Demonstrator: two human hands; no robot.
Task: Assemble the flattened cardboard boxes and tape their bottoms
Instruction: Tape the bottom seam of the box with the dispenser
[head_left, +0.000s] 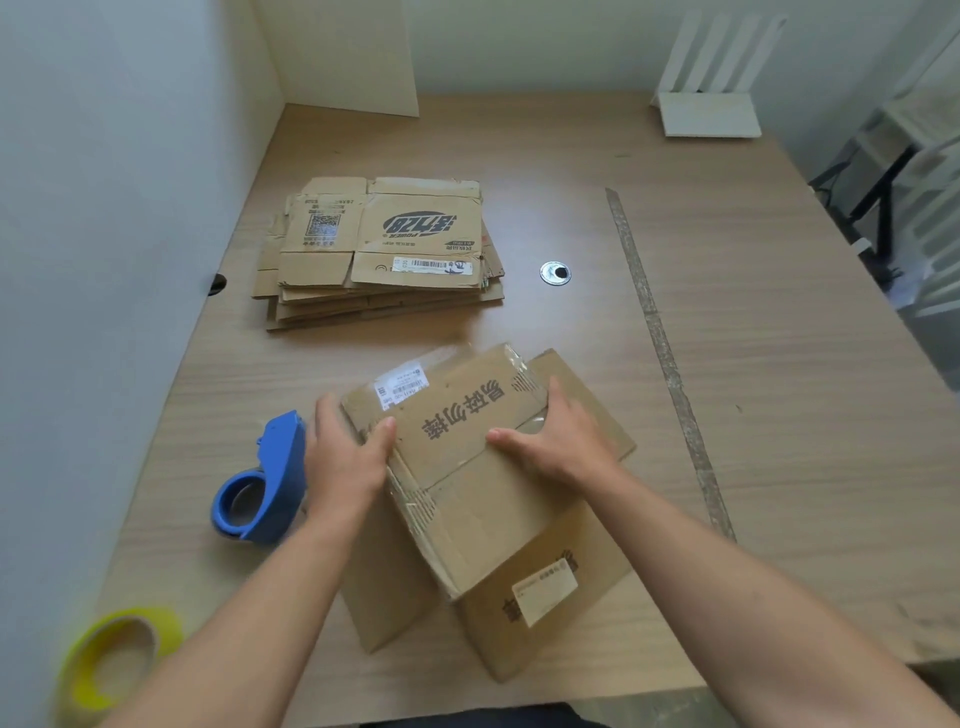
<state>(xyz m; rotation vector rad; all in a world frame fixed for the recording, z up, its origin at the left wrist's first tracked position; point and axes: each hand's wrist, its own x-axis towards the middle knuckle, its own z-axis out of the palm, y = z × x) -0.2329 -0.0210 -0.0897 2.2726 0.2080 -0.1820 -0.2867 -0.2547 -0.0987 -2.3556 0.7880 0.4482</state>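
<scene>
A brown cardboard box with black printed characters and white labels stands near the table's front, its flaps folded shut on top. My left hand grips the left edge of the top flap. On the right side of the same flap, my right hand presses flat with fingers spread. A blue tape dispenser lies just left of my left hand. A stack of flattened cardboard boxes lies farther back on the table.
A yellow tape roll sits at the near left corner. A metal cable grommet is set into the wooden table. A white stand rests at the back right, and a wall runs along the left.
</scene>
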